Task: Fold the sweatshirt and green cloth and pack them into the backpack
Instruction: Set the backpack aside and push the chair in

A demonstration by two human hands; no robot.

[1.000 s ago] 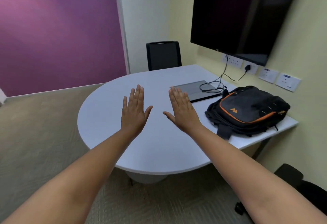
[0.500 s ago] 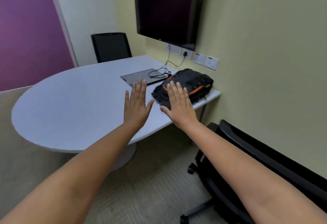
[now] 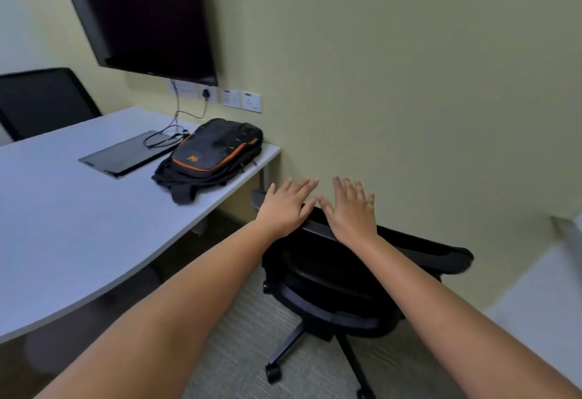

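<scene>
Above the chair (image 3: pixel 409 250), left hand (image 3: pixel 285 206), right hand (image 3: pixel 352 214), fingers spread flat, holding nothing

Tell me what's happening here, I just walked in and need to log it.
A person holds both hands out flat and empty, left hand and right hand, in front of a black office chair. The black and orange backpack lies untouched on the table by the wall. No sweatshirt or green cloth is in view.
</scene>
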